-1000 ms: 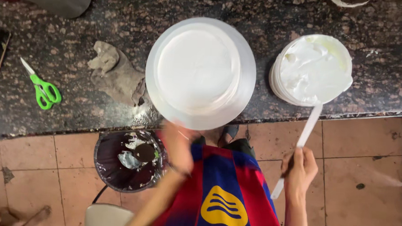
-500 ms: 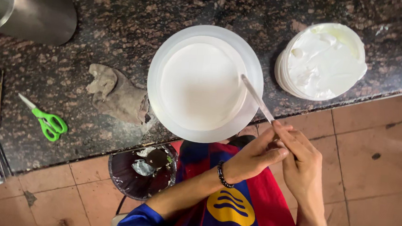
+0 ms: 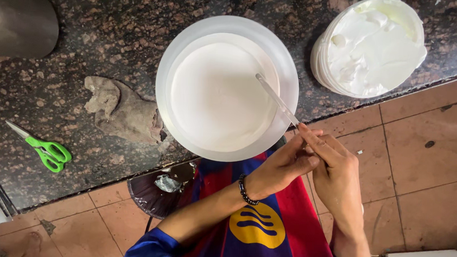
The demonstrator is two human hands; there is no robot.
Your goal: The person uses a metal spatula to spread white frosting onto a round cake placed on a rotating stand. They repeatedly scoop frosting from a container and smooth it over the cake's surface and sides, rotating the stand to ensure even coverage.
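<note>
Spatula (image 3: 277, 98): long flat blade, angled over the white frosted cake (image 3: 221, 94) on its round stand (image 3: 288, 79), tip near cake's right edge. Both hands meet at the handle end, just off the desk (image 3: 114, 28) edge. Right hand (image 3: 335, 176) pinches the handle; left hand (image 3: 281, 165) closes on it too, probably, grip partly hidden. Cream bowl (image 3: 371, 44) sits right of them, apart.

I count one white frosted cake (image 3: 217, 94) on one turntable (image 3: 172, 52) at frame centre, one tub of white cream (image 3: 371, 44) upper right, one spatula (image 3: 277, 98), one crumpled rag (image 3: 120, 110), one pair of green scissors (image 3: 42, 147) lower left, and two hands.
</note>
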